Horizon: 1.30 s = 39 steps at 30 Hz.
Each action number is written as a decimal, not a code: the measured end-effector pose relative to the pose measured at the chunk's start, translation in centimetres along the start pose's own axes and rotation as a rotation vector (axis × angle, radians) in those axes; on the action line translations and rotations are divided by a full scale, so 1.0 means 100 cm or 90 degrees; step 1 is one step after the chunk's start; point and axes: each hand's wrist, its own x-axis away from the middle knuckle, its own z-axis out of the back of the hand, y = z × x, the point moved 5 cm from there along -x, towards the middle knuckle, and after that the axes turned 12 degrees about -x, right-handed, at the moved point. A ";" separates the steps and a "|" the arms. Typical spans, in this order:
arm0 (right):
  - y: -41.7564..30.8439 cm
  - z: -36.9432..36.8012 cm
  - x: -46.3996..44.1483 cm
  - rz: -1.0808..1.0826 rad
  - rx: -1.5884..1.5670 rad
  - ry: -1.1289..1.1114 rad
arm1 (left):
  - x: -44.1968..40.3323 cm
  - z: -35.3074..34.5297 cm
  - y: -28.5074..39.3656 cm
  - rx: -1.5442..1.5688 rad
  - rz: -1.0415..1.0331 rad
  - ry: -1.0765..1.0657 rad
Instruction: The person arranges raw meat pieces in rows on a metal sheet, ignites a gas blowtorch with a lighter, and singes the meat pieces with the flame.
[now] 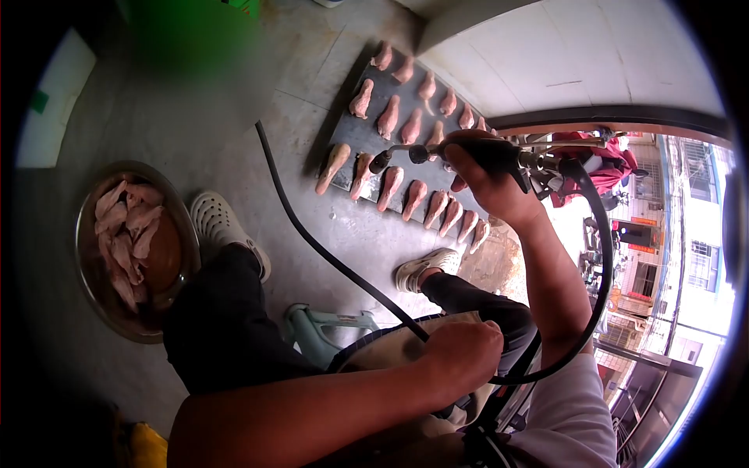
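My right hand [495,191] grips the handle of a gas torch [499,154] fed by a black hose [304,234]. The torch's dark nozzle points left, over the near row of raw drumsticks [392,189]; I see no flame. These lie spaced in rows on a dark flat tray [382,148] on the floor. Closed in a fist above my lap, my left hand [464,357] is around the hose, which passes under it and loops up to the torch; the fingers are partly hidden.
A metal basin [84,257] with several raw poultry pieces [125,234] stands by my left shoe [222,226]. My right shoe [425,269] is near the tray. A pale green stool [312,331] is beneath me. A white wall [562,58] rises behind the tray; a street opens at right.
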 end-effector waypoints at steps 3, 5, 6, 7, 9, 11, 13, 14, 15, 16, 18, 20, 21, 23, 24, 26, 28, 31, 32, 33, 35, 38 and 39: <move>0.006 0.006 -0.017 -0.011 -0.004 0.003 | -0.004 0.009 0.000 0.058 0.071 -0.013; 0.015 0.015 -0.035 -0.010 0.022 -0.006 | -0.007 0.014 0.000 0.118 0.094 -0.009; 0.014 0.017 -0.043 -0.003 0.023 -0.005 | -0.009 0.016 -0.001 0.148 0.106 -0.008; 0.012 0.020 -0.052 0.001 0.041 -0.003 | -0.010 0.020 -0.001 0.168 0.124 0.011; 0.021 0.025 -0.070 -0.014 0.008 0.000 | -0.013 0.026 -0.003 0.208 0.160 0.048; 0.026 0.030 -0.087 0.008 0.009 -0.002 | -0.017 0.030 -0.006 0.243 0.179 0.066; 0.033 0.034 -0.100 -0.009 0.004 -0.011 | -0.019 0.032 -0.010 0.268 0.194 0.091; 0.030 0.033 -0.102 -0.028 -0.002 0.001 | -0.020 0.032 -0.012 0.274 0.199 0.108; 0.028 0.033 -0.105 -0.034 0.007 0.003 | -0.022 0.034 -0.014 0.281 0.205 0.126; 0.027 0.033 -0.107 -0.040 0.015 0.006 | -0.022 0.035 -0.015 0.275 0.209 0.150; 0.029 0.032 -0.112 -0.054 0.014 0.009 | -0.021 0.040 -0.016 0.265 0.218 0.201; 0.031 0.033 -0.117 -0.059 0.029 -0.001 | -0.023 0.043 -0.018 0.273 0.207 0.189; 0.031 0.033 -0.118 -0.062 0.038 -0.006 | -0.023 0.044 -0.018 0.278 0.202 0.182; 0.029 0.032 -0.119 -0.064 0.059 -0.012 | -0.025 0.044 -0.018 0.283 0.201 0.182; 0.028 0.032 -0.119 -0.065 0.070 -0.015 | -0.026 0.044 -0.018 0.286 0.201 0.182; 0.025 0.031 -0.118 -0.070 0.049 -0.022 | -0.026 0.043 -0.018 0.275 0.199 0.199; 0.024 0.030 -0.117 -0.073 0.036 -0.029 | -0.026 0.043 -0.017 0.270 0.197 0.208; 0.025 0.029 -0.117 -0.071 0.029 -0.031 | -0.025 0.044 -0.016 0.264 0.195 0.201; 0.026 0.029 -0.117 -0.070 0.027 -0.027 | -0.025 0.044 -0.017 0.260 0.197 0.193; 0.026 0.028 -0.117 -0.068 0.025 -0.023 | -0.026 0.044 -0.017 0.255 0.200 0.185; 0.027 0.029 -0.118 -0.070 0.025 -0.031 | -0.026 0.043 -0.017 0.256 0.202 0.182; 0.027 0.029 -0.117 -0.069 0.024 -0.038 | -0.027 0.044 -0.017 0.258 0.201 0.178; 0.026 0.029 -0.116 -0.068 0.022 -0.039 | -0.027 0.044 -0.017 0.258 0.200 0.176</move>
